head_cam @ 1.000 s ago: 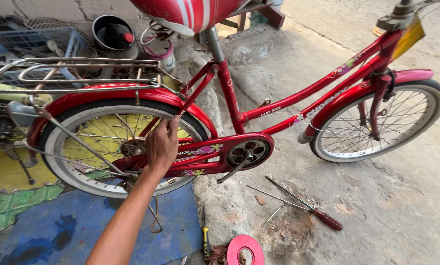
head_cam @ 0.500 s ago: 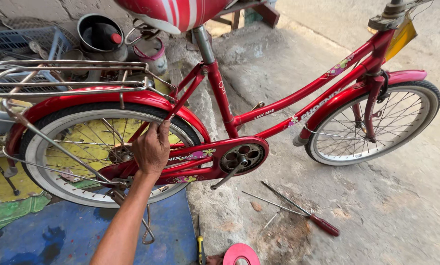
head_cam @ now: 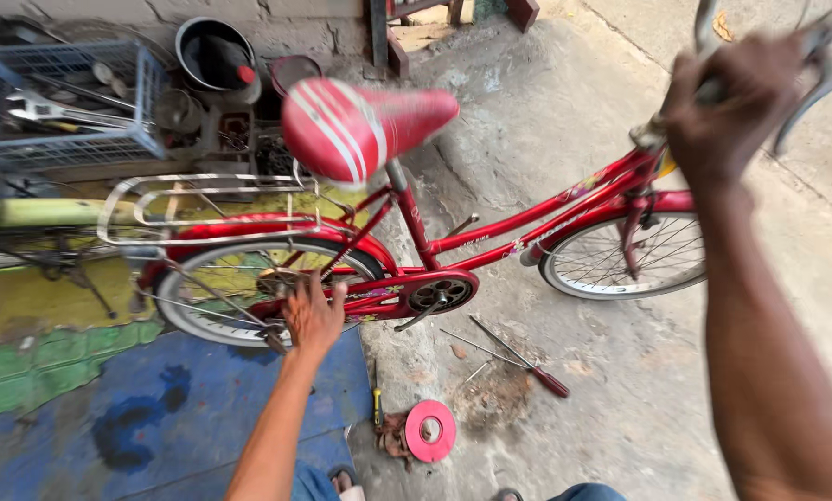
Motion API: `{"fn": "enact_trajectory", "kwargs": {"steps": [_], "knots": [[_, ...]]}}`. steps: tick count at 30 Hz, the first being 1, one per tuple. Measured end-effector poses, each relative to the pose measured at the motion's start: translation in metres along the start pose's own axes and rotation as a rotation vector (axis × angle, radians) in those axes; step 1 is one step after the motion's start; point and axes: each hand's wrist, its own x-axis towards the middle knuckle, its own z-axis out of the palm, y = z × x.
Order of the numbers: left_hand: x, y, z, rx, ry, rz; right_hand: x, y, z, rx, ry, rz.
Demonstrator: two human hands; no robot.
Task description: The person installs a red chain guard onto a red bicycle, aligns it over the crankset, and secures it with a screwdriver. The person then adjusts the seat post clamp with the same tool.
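Two hands are on a red bicycle [head_cam: 490, 237] that stands on the concrete floor [head_cam: 564, 121], partly over a blue mat [head_cam: 156, 408] at the floor's left side. The left hand [head_cam: 312, 315] rests on the back wheel [head_cam: 240, 288], near the hub and the red chain cover [head_cam: 435, 292]. Its fingers [head_cam: 328, 295] are curled around the spokes or the frame there, but I cannot tell just which part they hold. The right hand [head_cam: 727, 102] is up high and blurry. Its fingers are wrapped tight around the handlebar [head_cam: 713, 28], close to the brake lever [head_cam: 810, 83].

A red seat [head_cam: 356, 125] with white stripes sits above a silver rack [head_cam: 207, 204]. On the floor in front of the bicycle lie a long screwdriver [head_cam: 518, 357] with a red handle, a small yellow tool [head_cam: 376, 405] and a pink round reel [head_cam: 430, 431]. A wire crate [head_cam: 59, 102] with wrenches stands by the wall.

To handle the bike well, I think the right hand should keep the handlebar straight so the front wheel [head_cam: 620, 260] does not flop. The left hand should keep its fingers clear of the spokes if the wheel turns.
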Motion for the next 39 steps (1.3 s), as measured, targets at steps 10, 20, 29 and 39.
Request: {"fn": "enact_trajectory", "kwargs": {"steps": [10,20,29,39], "knots": [[-0.056,0.048,-0.124,-0.102,-0.190,-0.105,0.035,-0.089,-0.058,0.126,-0.119,0.241],[-0.092,0.070,-0.238,0.014,-0.533,-0.418,0.060,-0.106,-0.096,0.130,-0.186,0.278],[-0.110,0.125,-0.271,-0.065,-0.549,-0.547,0.084,-0.114,-0.109,0.185,-0.190,0.275],[-0.066,0.166,-0.260,-0.122,-0.500,-0.564,0.098,-0.104,-0.089,0.172,-0.231,0.288]]}}
